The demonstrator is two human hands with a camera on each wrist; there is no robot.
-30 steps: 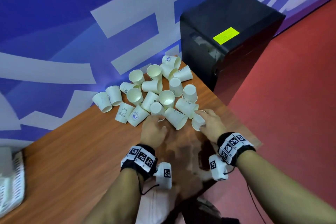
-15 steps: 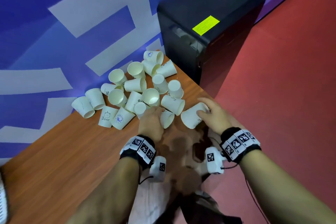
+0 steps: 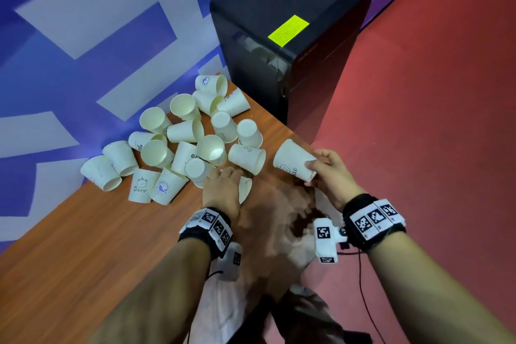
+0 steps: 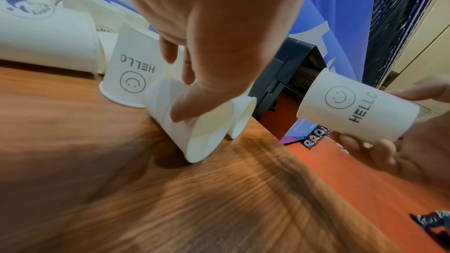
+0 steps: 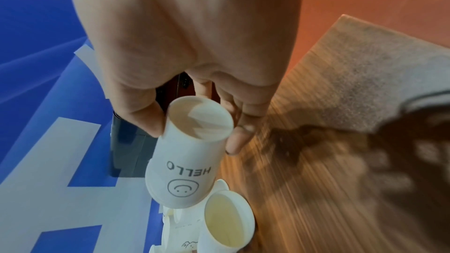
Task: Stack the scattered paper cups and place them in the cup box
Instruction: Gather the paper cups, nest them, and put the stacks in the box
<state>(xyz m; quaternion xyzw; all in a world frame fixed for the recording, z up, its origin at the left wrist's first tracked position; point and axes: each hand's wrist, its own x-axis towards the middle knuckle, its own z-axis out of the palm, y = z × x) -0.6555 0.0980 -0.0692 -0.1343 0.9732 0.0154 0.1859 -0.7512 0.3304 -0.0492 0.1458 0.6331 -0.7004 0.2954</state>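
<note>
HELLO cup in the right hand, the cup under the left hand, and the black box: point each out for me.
HELLO cup [image 4: 358, 111], left wrist view, on its printed side wall.
Cup under the left hand [image 4: 202, 138], left wrist view, on its side near the rim.
Black box [image 3: 282, 5], head view, on its top face.

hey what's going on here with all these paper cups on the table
A person is gathering scattered paper cups. The right hand holds a HELLO cup lifted off the table, pinched near its base. The left hand grips a cup lying on its side on the table. The rest of the pile lies loose, nothing stacked yet. A black box stands past the table's end.
</note>
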